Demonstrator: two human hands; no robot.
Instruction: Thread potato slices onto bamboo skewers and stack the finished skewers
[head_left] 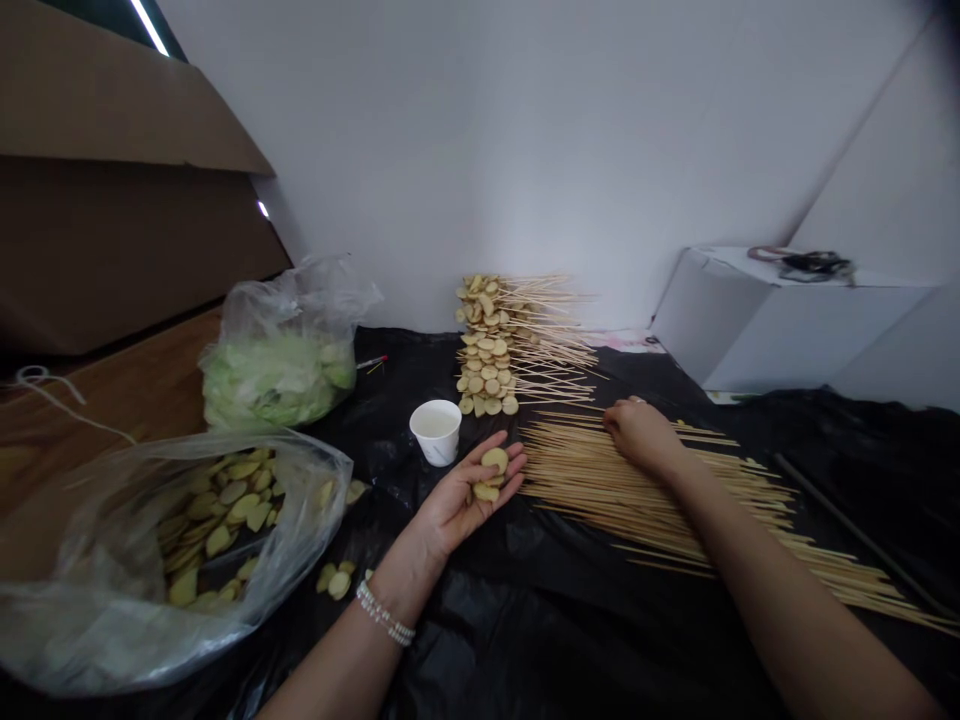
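Note:
My left hand [469, 495] is turned palm up, holding a few pale yellow potato slices [493, 460] under the thumb. My right hand [643, 432] reaches over a wide spread of loose bamboo skewers [600, 475]; its fingers are pinched at the pile's upper edge, on what looks like a skewer. Behind the hands, rows of skewered potato slices [486, 350] lie stacked, their bare sticks pointing right. A white paper cup [436, 432] stands just beyond my left hand.
An open clear bag [300, 520] of potato slices lies left, with loose slices [337, 583] beside it. Behind it sits a bag of pale green vegetables [277, 370]. A pen [373, 361] lies nearby. Black plastic sheeting [525, 620] covers the surface; a white box [787, 325] stands right.

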